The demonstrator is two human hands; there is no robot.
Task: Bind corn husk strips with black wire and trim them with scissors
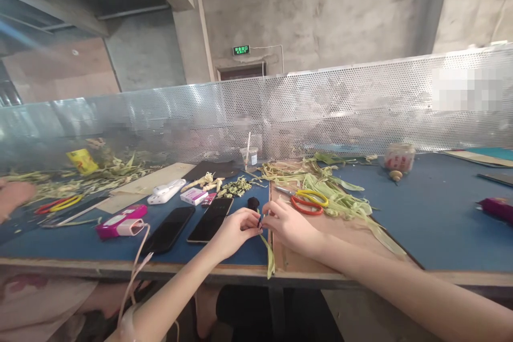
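Note:
My left hand (239, 226) and my right hand (288, 224) meet above the table's front part, both closed in a pinch with fingertips almost touching. A narrow green husk strip (270, 259) hangs from between them toward the table edge. Some small dark material shows at the fingertips, too small to make out. Just behind the fingers is a round black piece (253, 203); whether it joins what I hold, I cannot tell. Scissors with red and yellow handles (308, 200) lie beyond my right hand, beside a heap of pale green husks (339, 192).
Two dark phones (170, 230), a pink-and-purple box (120, 222) with a charger and cable, and a white power strip (166, 191) lie left. A plastic cup (249, 157) stands by the perforated metal screen (340, 107). A jar (399, 157) stands right. Another person's hand (15, 197) is far left.

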